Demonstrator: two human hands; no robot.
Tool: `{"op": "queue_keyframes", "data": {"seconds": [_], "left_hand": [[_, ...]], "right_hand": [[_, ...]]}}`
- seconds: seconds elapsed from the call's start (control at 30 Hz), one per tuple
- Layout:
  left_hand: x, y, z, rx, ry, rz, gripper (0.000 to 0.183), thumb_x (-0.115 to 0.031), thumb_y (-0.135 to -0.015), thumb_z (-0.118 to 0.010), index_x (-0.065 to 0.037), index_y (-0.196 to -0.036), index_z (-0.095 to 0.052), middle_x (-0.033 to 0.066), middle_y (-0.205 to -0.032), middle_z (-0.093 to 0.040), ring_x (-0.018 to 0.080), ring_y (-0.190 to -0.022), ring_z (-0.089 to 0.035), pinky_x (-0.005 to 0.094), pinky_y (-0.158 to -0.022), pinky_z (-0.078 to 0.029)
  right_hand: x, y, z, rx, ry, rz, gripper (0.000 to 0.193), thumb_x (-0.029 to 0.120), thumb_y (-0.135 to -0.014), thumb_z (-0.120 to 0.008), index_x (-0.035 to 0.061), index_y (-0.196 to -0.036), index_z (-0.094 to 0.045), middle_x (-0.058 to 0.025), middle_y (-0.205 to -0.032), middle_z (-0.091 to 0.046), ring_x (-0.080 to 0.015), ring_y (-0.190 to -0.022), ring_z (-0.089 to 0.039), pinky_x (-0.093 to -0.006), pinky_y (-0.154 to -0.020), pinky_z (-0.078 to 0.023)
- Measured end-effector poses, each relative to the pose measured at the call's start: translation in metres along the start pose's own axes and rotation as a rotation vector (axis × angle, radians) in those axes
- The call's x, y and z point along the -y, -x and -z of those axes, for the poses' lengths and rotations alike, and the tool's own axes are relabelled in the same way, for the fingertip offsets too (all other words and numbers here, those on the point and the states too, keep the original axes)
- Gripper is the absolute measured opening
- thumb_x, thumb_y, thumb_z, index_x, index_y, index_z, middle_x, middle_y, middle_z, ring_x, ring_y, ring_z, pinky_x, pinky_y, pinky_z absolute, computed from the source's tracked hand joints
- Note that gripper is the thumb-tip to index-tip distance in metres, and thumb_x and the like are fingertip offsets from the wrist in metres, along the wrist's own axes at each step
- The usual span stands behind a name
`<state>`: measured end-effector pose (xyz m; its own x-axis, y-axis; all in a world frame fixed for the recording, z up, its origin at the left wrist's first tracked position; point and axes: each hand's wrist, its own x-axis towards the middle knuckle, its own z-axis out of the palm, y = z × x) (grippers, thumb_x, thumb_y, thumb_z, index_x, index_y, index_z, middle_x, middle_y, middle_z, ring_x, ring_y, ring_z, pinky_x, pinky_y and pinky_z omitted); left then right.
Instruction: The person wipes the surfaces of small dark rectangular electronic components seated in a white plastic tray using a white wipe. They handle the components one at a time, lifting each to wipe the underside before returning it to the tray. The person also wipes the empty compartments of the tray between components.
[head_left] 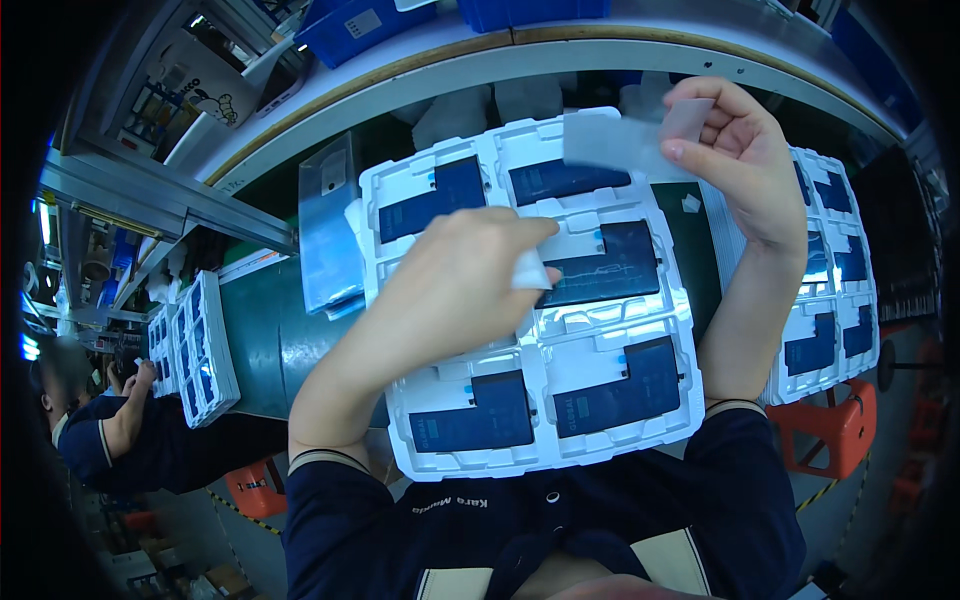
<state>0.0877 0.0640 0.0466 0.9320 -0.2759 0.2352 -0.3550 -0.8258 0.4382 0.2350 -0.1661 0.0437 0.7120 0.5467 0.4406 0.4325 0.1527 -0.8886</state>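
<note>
Near the person's body lies the white tray (542, 450); above its middle, the left hand (465, 275) pinches a small white piece (530, 270). Just right of these fingertips is the dark flat block (610, 262), its long axis going left to right; whether they touch, I cannot tell. Farther away, the right hand (725, 140) grasps a translucent film (605, 143), more apart from the block
</note>
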Motion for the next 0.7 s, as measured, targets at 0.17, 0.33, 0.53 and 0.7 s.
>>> {"op": "queue_keyframes", "data": {"seconds": [0.17, 0.33, 0.53, 0.7], "left_hand": [[-0.017, 0.001, -0.009, 0.211, -0.015, 0.137, 0.034, -0.018, -0.072, -0.076, 0.005, -0.096, -0.067, 0.0238, -0.09, -0.067, 0.0397, -0.087, -0.065, 0.0435, -0.079, -0.051], [-0.014, -0.006, -0.005, 0.23, 0.082, 0.223, 0.03, -0.021, -0.071, -0.077, 0.002, -0.087, -0.065, 0.0207, -0.082, -0.066, 0.0383, -0.081, -0.065, 0.0429, -0.074, -0.05], [-0.042, 0.028, 0.016, 0.128, 0.023, 0.01, 0.015, -0.01, -0.073, -0.075, -0.001, -0.076, -0.062, 0.0139, -0.087, -0.061, 0.0347, -0.067, -0.06, 0.038, -0.06, -0.046], [-0.037, 0.046, 0.028, 0.273, 0.252, -0.01, 0.015, -0.009, -0.069, -0.079, -0.002, -0.073, -0.066, 0.0138, -0.102, -0.065, 0.0325, -0.063, -0.062, 0.0373, -0.054, -0.046]], "right_hand": [[0.009, 0.007, 0.008, 0.16, 0.215, -0.002, 0.015, 0.006, -0.082, -0.072, 0.0015, -0.095, -0.067, -0.0055, -0.093, -0.066, -0.0107, -0.084, -0.063, -0.0242, -0.078, -0.051], [0.011, 0.008, -0.01, 0.092, 0.033, 0.11, 0.012, 0.004, -0.083, -0.071, 0.0013, -0.094, -0.067, -0.0065, -0.094, -0.067, -0.0111, -0.086, -0.064, -0.0256, -0.078, -0.053], [0.0, 0.004, -0.017, 0.256, 0.068, 0.02, 0.012, 0.004, -0.085, -0.069, 0.0007, -0.097, -0.068, -0.004, -0.091, -0.067, -0.0096, -0.081, -0.063, -0.0218, -0.073, -0.051], [0.005, 0.009, -0.033, 0.671, 0.367, -0.238, 0.025, 0.008, -0.072, -0.073, 0.0011, -0.095, -0.068, -0.0037, -0.081, -0.065, -0.0086, -0.07, -0.055, -0.0254, -0.061, -0.045]]}}
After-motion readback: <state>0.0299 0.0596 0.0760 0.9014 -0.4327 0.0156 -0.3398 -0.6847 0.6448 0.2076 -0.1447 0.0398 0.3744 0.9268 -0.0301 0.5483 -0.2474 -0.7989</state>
